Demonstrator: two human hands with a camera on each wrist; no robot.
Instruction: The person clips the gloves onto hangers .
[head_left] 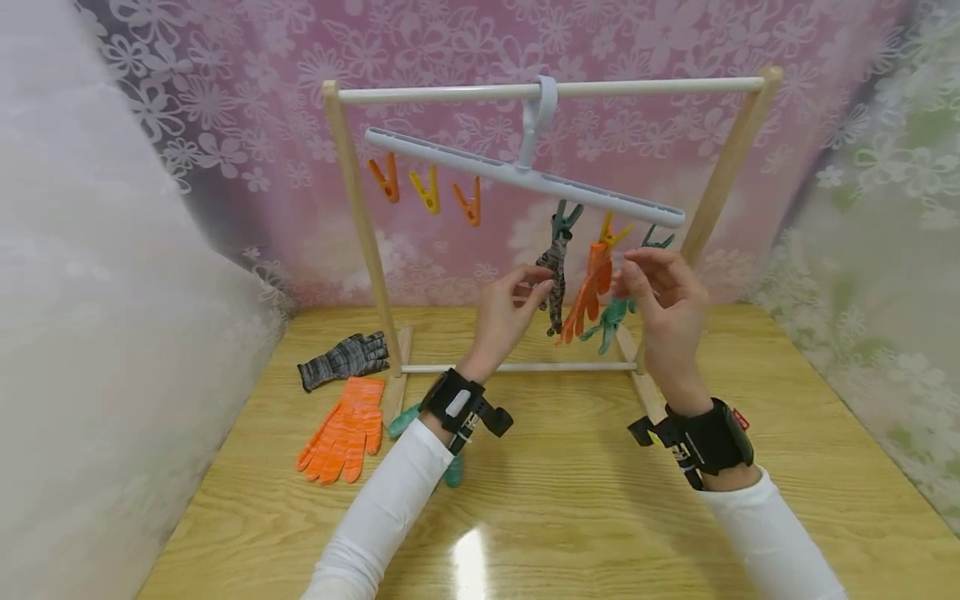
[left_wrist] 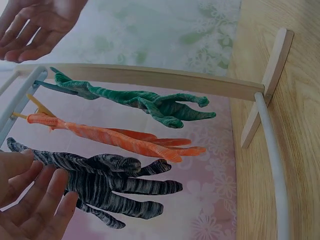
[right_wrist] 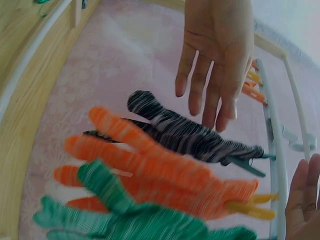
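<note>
Three knit gloves hang from clothespins on the right half of a pale hanger (head_left: 480, 168), whose right end tilts down. The black-and-grey glove (head_left: 557, 271) hangs nearest the hanger's middle, the orange glove (head_left: 587, 298) beside it, and the green glove (left_wrist: 125, 98) outermost. My left hand (head_left: 506, 310) is beside the black-and-grey glove, fingers loosely bent and holding nothing. On the other side, my right hand (head_left: 671, 304) is raised by the green glove below the hanger's low end. It too is empty, its fingers relaxed in the right wrist view.
Orange (head_left: 386, 179) and yellow (head_left: 426, 192) clothespins dangle unused on the hanger's left half. A wooden rack (head_left: 358, 217) bears the hanger. On the table at left lie another black-and-grey glove (head_left: 345, 358), an orange glove (head_left: 345, 429) and something green (head_left: 453, 472), partly behind my left forearm.
</note>
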